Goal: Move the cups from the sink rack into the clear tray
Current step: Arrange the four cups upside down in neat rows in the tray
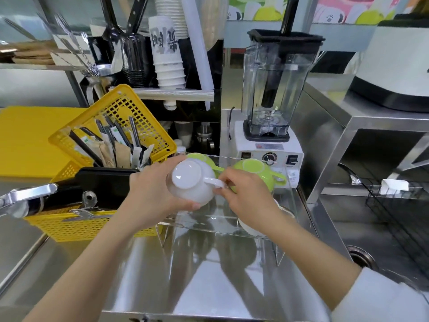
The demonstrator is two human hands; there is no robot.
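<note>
A white cup (189, 182) is held upside down over the clear tray (232, 228), its base facing me. My left hand (151, 189) wraps its body from the left. My right hand (248, 198) pinches its handle from the right. Two green cups sit upside down at the tray's back: one (202, 159) just behind the white cup, one (257, 170) to the right. Another white cup (285, 211) shows partly under my right wrist inside the tray. The black sink rack (394, 205) lies over the sink at the right; no cups show on it.
A yellow basket (92, 219) with wrapped utensils stands left of the tray. A blender (269, 135) stands right behind the tray. A steel shelf (371, 122) rises to the right. A tap handle (27, 196) juts in from the left edge. The sink drain (359, 255) lies at the lower right.
</note>
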